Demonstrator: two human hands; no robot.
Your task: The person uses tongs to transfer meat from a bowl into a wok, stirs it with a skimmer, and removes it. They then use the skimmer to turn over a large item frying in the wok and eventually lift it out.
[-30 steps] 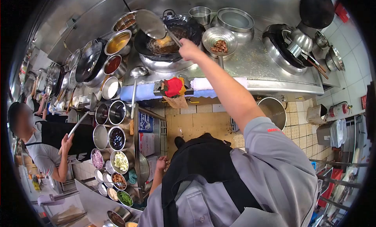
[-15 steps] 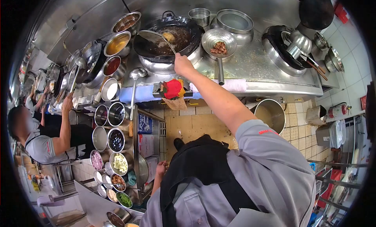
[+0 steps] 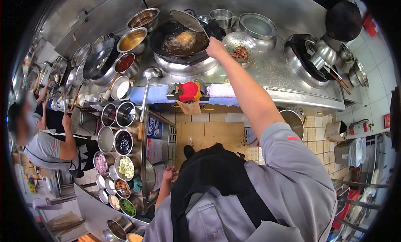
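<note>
My right hand (image 3: 215,47) is closed around the handle of a round wire skimmer (image 3: 186,21). The skimmer's disc is raised and tilted over the far rim of a large black wok (image 3: 159,46). In the wok's dark oil, a golden piece of food (image 3: 186,36) bubbles. Just right of my right hand lies a perforated strainer (image 3: 232,40) holding browned chunks of food (image 3: 239,52); my forearm hides its handle. Down by my side, clear of any object, hangs my left hand (image 3: 169,175) with its fingers curled and nothing visible in them.
A long-handled ladle (image 3: 151,72) rests left of the wok. Metal bowls of sauces (image 3: 132,39) and chopped ingredients (image 3: 125,167) line the left side. Another wok (image 3: 304,54) with tools in it stands at right. A co-worker (image 3: 50,148) works at far left.
My right hand and the skimmer have lifted up and away from the oil, toward the wok's far side. The golden food now shows more fully, with more bubbling. My left hand stays by my side.
</note>
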